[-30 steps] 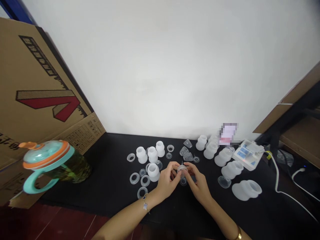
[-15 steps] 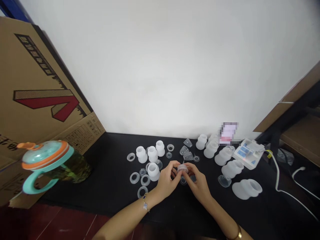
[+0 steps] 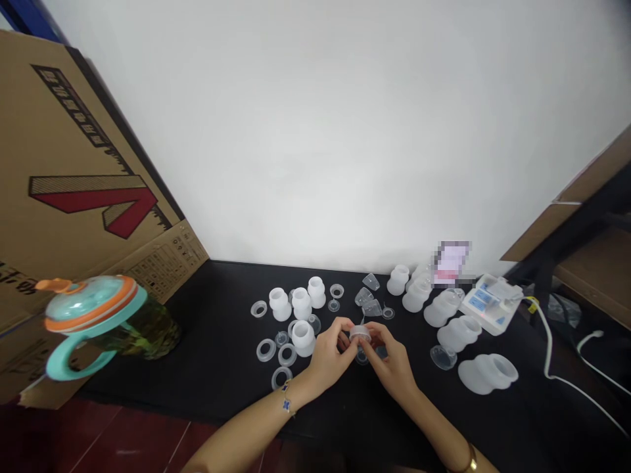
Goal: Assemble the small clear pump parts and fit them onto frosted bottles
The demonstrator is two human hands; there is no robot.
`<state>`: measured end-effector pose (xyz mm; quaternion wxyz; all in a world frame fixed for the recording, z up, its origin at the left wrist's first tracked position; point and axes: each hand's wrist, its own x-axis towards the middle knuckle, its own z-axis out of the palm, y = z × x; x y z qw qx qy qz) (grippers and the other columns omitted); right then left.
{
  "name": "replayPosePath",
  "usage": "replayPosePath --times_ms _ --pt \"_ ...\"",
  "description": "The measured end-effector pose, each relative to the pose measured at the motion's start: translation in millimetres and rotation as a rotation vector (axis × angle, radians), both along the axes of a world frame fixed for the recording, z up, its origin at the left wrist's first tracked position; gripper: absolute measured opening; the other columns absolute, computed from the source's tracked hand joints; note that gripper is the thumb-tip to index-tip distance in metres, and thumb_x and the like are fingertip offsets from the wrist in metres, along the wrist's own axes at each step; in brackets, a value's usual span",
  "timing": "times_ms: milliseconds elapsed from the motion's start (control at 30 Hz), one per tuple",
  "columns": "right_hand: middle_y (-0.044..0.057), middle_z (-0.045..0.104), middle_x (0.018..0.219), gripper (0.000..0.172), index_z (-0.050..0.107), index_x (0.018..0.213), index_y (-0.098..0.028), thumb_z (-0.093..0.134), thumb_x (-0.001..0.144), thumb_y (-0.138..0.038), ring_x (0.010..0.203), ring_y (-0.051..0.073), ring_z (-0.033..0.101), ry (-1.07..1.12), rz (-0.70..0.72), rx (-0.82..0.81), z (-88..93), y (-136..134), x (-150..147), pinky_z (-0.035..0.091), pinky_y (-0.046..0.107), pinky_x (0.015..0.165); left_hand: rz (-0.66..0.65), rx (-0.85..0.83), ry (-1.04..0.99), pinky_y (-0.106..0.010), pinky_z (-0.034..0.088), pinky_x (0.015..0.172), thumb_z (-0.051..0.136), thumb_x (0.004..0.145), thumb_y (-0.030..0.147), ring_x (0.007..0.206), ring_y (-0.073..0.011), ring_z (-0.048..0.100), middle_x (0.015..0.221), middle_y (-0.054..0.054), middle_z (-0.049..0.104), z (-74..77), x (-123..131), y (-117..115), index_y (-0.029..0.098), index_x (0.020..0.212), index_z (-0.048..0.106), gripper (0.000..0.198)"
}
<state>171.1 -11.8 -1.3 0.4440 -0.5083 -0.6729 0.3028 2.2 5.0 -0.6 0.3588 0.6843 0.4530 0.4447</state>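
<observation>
Left hand [image 3: 329, 358], right hand [image 3: 391, 363] fingertips pinch small translucent cap [image 3: 360, 333] together; likely pressing parts.

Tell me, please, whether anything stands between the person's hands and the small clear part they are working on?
Nothing visible does: the left hand and right hand both pinch the small clear part directly, above the black mat.

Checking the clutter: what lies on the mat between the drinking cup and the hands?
Head view: translucent rings and white cups lie between the lidded cup and the left hand.
</observation>
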Motion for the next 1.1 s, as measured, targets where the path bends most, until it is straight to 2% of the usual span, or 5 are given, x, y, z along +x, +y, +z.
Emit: replayPosePath --times_ms 267,400,667,833,1100 --pt "0.002 0.075 0.089 0.02 0.062 0.111 -0.024 0.059 0.097 -0.038 0.071 0.018 0.067 -0.008 -0.001 0.008 -1.9 -0.2 0.4 0.052 0.024 0.057 0.001 0.007 0.001 -0.023 0.048 0.059 0.061 0.09 0.023 0.061 -0.012 0.062 0.082 0.003 0.067 -0.2 -0.4 0.1 0.022 0.102 0.056 0.013" --pt "0.003 0.075 0.09 0.021 0.061 0.111 -0.024 0.059 0.097 -0.039 0.072 0.019 0.067 0.004 0.011 -0.022 -2.4 -0.4 0.6 0.047 0.022 0.049 0.006 0.006 0.014 -0.022 0.046 0.057 0.061 0.09 0.023 0.06 -0.0115 0.062 0.083 0.003 0.067 0.8 -0.1 -0.2 0.022 0.101 0.056 0.012" --pt "0.003 0.076 0.089 0.02 0.06 0.11 -0.024 0.059 0.096 -0.039 0.072 0.019 0.068 0.009 0.01 -0.02 -2.5 1.0 0.1 0.044 0.023 0.047 0.005 -0.015 0.015 -0.021 0.042 0.054 0.061 0.09 0.025 0.056 -0.0114 0.058 0.074 0.005 0.062 0.0 0.2 0.1 0.021 0.099 0.056 0.011" --pt "0.004 0.074 0.088 0.019 0.06 0.109 -0.024 0.059 0.096 -0.037 0.071 0.019 0.068 -0.025 -0.001 -0.016 -1.3 0.4 0.1 0.045 0.023 0.047 0.003 0.019 0.027 -0.022 0.042 0.055 0.059 0.09 0.019 0.056 -0.0106 0.056 0.08 0.003 0.065 2.6 -0.4 -0.5 0.021 0.1 0.061 0.01" --pt "0.003 0.07 0.084 0.027 0.063 0.116 -0.023 0.061 0.092 -0.035 0.065 0.018 0.064 -0.089 -0.031 -0.006 -3.9 3.1 -1.5 0.046 0.023 0.046 0.011 0.136 0.077 -0.023 0.048 0.06 0.054 0.09 0.011 0.064 -0.0104 0.056 0.103 -0.004 0.063 -2.0 -3.1 1.4 0.022 0.101 0.07 0.022"
